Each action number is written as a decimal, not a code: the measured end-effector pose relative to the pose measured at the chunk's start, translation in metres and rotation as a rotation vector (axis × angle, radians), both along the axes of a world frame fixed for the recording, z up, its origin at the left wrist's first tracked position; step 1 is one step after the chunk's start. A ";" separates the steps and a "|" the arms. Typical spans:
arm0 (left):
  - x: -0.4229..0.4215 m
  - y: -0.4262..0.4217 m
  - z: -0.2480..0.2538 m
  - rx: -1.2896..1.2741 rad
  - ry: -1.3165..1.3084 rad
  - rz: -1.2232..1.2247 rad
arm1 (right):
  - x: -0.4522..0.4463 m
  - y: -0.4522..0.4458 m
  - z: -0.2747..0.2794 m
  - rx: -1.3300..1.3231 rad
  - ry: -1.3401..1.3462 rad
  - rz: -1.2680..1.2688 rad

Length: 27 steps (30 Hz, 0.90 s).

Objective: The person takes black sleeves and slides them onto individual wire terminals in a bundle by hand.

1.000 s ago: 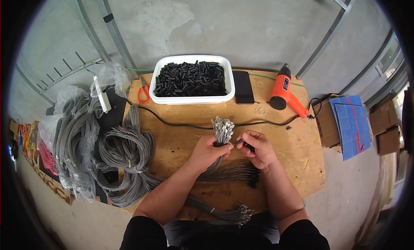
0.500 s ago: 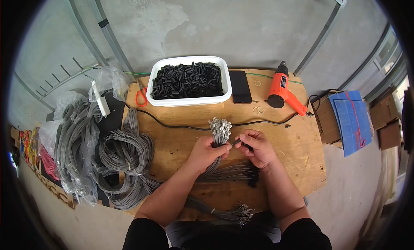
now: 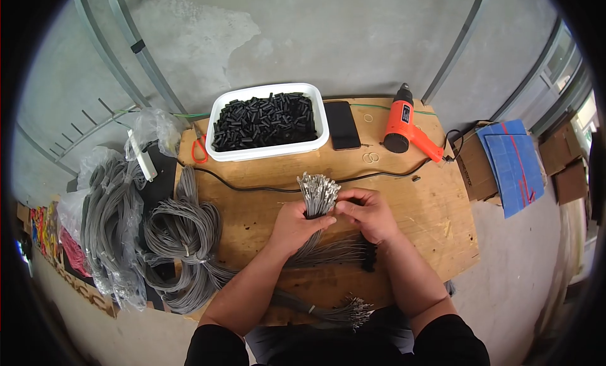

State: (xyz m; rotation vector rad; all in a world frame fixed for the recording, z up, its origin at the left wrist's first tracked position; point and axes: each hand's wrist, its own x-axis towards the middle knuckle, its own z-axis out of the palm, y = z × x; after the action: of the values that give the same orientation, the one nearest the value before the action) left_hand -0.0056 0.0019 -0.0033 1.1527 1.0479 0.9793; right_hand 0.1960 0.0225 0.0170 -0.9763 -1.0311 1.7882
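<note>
Clearly, tub (image 3: 268, 153) beyond held wires (image 3: 318, 197) contains black tubes (image 3: 265, 121).

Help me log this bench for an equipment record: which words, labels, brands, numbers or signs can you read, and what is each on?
No text can be read with certainty.
Label on the orange heat gun: light marks on black, too small to read.
Brown panel at lower left: dark curved marks, possibly letters, too distorted to quote.
Cardboard box at right: faint dark marks, too small to tell whether they are print.
</note>
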 end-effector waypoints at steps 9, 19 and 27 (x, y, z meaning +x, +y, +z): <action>0.002 -0.002 0.006 -0.121 -0.152 -0.032 | 0.000 -0.001 -0.005 0.137 -0.058 0.047; 0.000 -0.001 -0.004 -0.156 -0.301 0.031 | -0.002 -0.002 -0.004 0.127 -0.096 -0.004; -0.001 0.000 -0.001 -0.140 -0.310 -0.013 | -0.001 -0.001 -0.003 0.025 -0.023 0.018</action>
State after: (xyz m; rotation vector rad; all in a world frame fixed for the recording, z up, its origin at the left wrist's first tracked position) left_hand -0.0067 0.0020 -0.0044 0.8593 0.8433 1.0199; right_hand 0.1945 0.0216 0.0140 -0.9772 -1.0771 1.7782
